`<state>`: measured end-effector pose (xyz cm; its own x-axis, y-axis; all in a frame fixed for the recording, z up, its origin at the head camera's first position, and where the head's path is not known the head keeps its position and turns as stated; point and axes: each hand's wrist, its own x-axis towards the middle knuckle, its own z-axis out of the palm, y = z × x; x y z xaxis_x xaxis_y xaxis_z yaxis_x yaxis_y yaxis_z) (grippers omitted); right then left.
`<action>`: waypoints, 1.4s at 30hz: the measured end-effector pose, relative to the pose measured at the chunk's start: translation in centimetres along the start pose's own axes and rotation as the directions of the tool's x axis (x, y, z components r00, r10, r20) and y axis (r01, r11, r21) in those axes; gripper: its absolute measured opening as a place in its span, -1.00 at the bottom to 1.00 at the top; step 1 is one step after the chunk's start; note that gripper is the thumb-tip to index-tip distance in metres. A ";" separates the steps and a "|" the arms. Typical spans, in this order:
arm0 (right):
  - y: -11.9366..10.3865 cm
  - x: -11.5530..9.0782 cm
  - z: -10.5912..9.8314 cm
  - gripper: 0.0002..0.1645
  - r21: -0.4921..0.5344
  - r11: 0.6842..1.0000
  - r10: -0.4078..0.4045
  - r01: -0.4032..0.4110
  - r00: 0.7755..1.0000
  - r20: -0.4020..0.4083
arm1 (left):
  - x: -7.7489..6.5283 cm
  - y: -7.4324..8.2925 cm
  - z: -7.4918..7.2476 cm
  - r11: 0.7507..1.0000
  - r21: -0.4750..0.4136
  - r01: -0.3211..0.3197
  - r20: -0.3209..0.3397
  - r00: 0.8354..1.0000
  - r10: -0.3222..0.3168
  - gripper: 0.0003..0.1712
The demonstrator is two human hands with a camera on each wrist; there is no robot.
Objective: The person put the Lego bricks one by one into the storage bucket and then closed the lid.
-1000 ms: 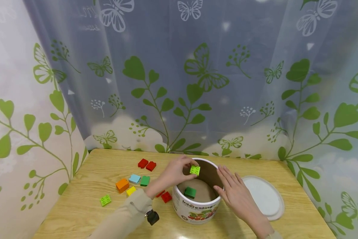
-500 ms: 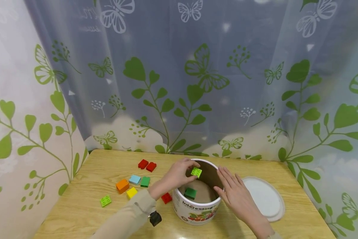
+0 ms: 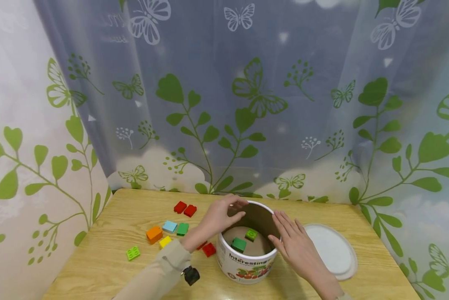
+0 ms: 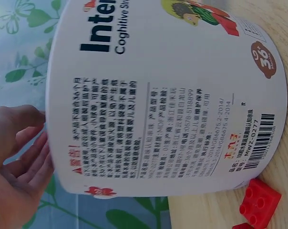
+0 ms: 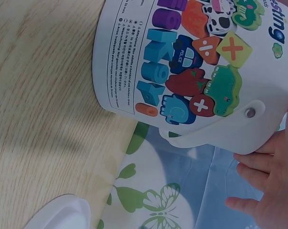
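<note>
A round white bucket with printed sides stands on the table, its mouth facing up. Inside on its floor lie a dark green block and a lime green block. Above the bucket's left rim is my left hand, thumb and fingers apart with nothing between them; the left wrist view shows this hand at the rim. My right hand rests its straight fingers against the right side of the rim. In the right wrist view those fingers touch the bucket near its handle.
Left of the bucket lie red blocks, an orange block, a light blue block, a green block, a yellow block and another lime block. A white lid lies to the right. A patterned curtain hangs behind.
The lime green block, pinched in my left hand before, has dropped to the bucket's floor beside the dark green one. My left fingers have spread apart. The right hand has stayed at the rim.
</note>
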<state>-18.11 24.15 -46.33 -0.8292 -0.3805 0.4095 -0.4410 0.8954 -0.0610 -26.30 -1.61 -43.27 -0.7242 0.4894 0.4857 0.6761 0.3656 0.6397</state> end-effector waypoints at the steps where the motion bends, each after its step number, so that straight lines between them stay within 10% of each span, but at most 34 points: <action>1: 0.0 0.0 0.0 -0.23 0.001 1.000 -0.001 0.001 1.000 -0.001 | 0.0 0.0 -0.2 1.000 -0.004 -0.007 -0.012 1.000 0.007 -0.71; 19: 0.1 0.0 0.2 -0.24 0.009 1.000 0.002 -0.002 1.000 -0.005 | -2.9 -1.3 -6.3 0.997 0.021 0.077 -0.180 0.981 -0.072 -0.56; 42: 0.0 0.0 0.3 -0.25 0.007 1.000 -0.014 0.014 0.999 -0.038 | -12.3 -6.7 -12.8 0.948 0.037 0.316 -0.335 0.898 -0.286 -0.50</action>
<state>-18.20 24.08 -46.59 -0.8094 -0.3840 0.4443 -0.4550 0.8884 -0.0612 -23.64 -20.20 -45.88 -0.8888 0.0696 0.4530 0.4175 0.5303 0.7379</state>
